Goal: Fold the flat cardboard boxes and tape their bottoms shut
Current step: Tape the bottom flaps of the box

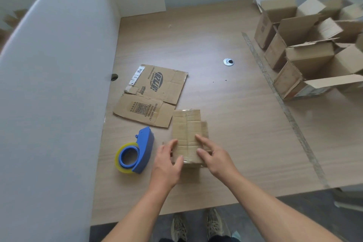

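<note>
Both forearms reach forward over the pale wood-grain table (225, 45). The left hand (169, 161) braces the left side of the small cardboard box (186, 129) with nearly straight fingers. The right hand (214, 157) presses flat on the box's glossy taped flaps, gripping nothing. Just to the left lies a blue plastic tape dispenser (140, 153), and beyond it a creased flat carton (155, 92).

The counter (225, 124) is pale wood-grain laminate, smooth with a faint sheen. The flat cardboard (157, 88) and the folded box (188, 129) are matt brown board. The tape dispenser (144, 149) is smooth blue plastic holding a glossy yellowish tape roll (119, 155).
</note>
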A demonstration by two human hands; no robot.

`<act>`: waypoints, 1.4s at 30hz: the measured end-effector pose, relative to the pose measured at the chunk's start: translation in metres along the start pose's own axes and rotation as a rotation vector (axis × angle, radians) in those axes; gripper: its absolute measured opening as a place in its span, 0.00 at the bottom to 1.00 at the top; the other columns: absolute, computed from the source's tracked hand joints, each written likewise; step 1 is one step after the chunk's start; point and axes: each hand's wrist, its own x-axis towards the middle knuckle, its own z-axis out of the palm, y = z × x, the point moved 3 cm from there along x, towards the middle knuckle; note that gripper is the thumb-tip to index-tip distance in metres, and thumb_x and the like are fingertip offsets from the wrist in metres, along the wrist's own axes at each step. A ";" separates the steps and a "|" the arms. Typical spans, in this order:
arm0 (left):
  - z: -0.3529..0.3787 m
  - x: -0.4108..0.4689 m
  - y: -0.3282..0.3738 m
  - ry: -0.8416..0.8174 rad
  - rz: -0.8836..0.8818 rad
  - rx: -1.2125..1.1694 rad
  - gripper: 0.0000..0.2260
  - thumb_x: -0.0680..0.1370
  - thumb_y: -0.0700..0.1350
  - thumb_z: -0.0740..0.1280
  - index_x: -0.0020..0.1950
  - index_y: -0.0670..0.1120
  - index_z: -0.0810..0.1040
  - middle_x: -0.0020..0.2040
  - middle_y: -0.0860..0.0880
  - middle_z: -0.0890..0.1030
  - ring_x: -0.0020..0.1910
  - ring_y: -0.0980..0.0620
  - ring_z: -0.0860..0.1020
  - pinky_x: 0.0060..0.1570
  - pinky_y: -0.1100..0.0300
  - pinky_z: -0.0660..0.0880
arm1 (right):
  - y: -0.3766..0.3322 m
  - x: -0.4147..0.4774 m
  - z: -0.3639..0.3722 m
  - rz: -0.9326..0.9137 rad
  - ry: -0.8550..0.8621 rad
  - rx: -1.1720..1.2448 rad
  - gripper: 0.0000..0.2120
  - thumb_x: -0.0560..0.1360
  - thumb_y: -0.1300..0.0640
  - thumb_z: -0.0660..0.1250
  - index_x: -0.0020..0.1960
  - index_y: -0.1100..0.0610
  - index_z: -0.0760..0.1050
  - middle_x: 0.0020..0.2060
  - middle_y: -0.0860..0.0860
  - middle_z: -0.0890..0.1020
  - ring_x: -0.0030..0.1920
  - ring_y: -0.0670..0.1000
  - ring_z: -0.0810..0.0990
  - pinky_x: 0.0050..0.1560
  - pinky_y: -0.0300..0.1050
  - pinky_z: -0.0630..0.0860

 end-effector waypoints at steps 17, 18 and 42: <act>-0.046 0.004 -0.019 0.180 0.114 0.181 0.20 0.77 0.52 0.62 0.66 0.47 0.76 0.61 0.53 0.77 0.61 0.53 0.73 0.64 0.59 0.67 | -0.030 0.009 0.004 -0.328 0.038 -0.604 0.25 0.76 0.39 0.60 0.71 0.45 0.69 0.77 0.55 0.58 0.77 0.60 0.55 0.74 0.62 0.60; -0.054 0.005 -0.029 0.232 0.062 0.269 0.21 0.77 0.52 0.62 0.67 0.46 0.76 0.60 0.50 0.78 0.60 0.49 0.73 0.62 0.55 0.68 | -0.035 0.006 0.005 -0.338 0.047 -0.618 0.27 0.76 0.36 0.56 0.71 0.45 0.69 0.78 0.55 0.58 0.77 0.59 0.54 0.74 0.62 0.60; -0.061 0.038 -0.075 -0.034 -0.169 0.545 0.35 0.81 0.46 0.61 0.80 0.55 0.41 0.47 0.46 0.78 0.44 0.47 0.77 0.50 0.50 0.73 | -0.047 -0.031 0.001 -0.214 0.150 -0.435 0.20 0.79 0.48 0.65 0.70 0.50 0.73 0.71 0.52 0.67 0.72 0.52 0.65 0.72 0.46 0.63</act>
